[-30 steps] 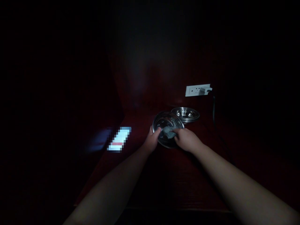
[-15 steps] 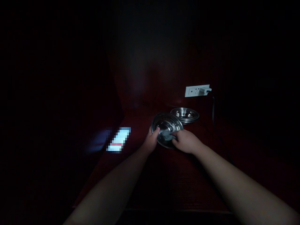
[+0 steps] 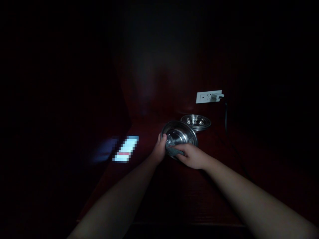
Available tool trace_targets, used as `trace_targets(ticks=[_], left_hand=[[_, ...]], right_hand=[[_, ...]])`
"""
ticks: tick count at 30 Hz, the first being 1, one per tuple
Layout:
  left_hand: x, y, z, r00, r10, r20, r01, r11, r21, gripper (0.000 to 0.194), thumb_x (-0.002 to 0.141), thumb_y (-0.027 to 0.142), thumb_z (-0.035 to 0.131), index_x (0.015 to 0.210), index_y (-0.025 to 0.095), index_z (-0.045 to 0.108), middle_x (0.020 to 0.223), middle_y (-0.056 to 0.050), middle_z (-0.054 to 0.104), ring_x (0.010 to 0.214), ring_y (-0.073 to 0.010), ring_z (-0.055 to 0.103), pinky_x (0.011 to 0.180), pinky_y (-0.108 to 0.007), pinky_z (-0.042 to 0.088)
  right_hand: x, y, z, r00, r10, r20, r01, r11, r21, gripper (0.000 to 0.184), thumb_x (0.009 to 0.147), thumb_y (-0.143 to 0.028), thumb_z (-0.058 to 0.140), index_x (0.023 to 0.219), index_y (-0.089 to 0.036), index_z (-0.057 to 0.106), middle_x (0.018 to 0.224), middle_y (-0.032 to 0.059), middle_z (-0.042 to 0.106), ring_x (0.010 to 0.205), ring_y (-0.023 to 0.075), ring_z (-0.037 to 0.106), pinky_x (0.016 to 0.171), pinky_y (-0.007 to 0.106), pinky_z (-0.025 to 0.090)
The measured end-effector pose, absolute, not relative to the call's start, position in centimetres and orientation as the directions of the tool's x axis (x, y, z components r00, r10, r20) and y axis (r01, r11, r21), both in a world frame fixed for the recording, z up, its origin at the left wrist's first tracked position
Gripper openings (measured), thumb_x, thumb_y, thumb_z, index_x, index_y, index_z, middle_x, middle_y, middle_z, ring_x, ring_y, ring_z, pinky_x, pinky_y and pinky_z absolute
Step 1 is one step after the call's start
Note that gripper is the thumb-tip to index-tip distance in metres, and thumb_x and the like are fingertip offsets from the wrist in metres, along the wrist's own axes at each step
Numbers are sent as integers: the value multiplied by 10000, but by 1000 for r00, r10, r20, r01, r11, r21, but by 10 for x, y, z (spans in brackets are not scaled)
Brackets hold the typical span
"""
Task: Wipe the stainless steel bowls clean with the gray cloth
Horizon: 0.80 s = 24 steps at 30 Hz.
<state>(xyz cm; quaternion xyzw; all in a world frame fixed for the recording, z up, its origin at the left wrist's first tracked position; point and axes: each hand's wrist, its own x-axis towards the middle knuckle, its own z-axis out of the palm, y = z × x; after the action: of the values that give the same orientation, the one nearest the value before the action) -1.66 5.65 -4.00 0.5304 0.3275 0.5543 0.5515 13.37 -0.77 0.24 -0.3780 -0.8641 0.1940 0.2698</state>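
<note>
The scene is very dark. My left hand (image 3: 159, 150) grips the left rim of a shiny steel bowl (image 3: 180, 134), which is tilted toward me above a dark red wooden table (image 3: 184, 196). My right hand (image 3: 193, 156) presses a grey cloth (image 3: 172, 150) against the bowl's near inside edge, fingers closed on the cloth. A second steel bowl (image 3: 196, 121), possibly a small stack, sits on the table just behind and to the right.
A lit phone screen (image 3: 125, 149) lies on the table at the left. A white wall socket (image 3: 208, 96) with a plug and a dark cable (image 3: 226, 116) hangs at the back right. The table's front edge runs near the bottom.
The bowl has tilted more toward me. My right hand with the cloth has slid left and down along the bowl's near edge.
</note>
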Motion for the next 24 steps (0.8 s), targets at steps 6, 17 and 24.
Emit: trace_targets(ticks=[6, 17, 24], left_hand=[[-17, 59, -46, 203, 952, 227, -269, -169, 948, 525, 792, 595, 408, 1161, 227, 475, 1141, -63, 587, 1074, -222, 541, 959, -356, 391], [-17, 63, -48, 159, 964, 213, -288, -161, 944, 465, 782, 573, 452, 1079, 221, 512, 1063, -50, 608, 996, -197, 563, 912, -338, 409], [-16, 62, -47, 150, 969, 194, -337, -134, 932, 478, 768, 565, 485, 1098, 220, 515, 1089, -56, 609, 1019, -203, 565, 913, -339, 418]], right_hand=[[131, -7, 0, -569, 740, 358, 477, 652, -589, 236, 769, -110, 469, 943, -164, 619, 843, 29, 658, 757, 153, 584, 726, 271, 439], [131, -8, 3, -581, 735, 349, 522, 666, -533, 217, 769, -124, 486, 924, -157, 635, 763, 15, 647, 665, 125, 561, 635, 241, 416], [137, -8, 6, -584, 760, 284, 562, 631, -535, 144, 777, -243, 542, 818, -148, 642, 699, 7, 629, 627, 121, 544, 600, 240, 406]])
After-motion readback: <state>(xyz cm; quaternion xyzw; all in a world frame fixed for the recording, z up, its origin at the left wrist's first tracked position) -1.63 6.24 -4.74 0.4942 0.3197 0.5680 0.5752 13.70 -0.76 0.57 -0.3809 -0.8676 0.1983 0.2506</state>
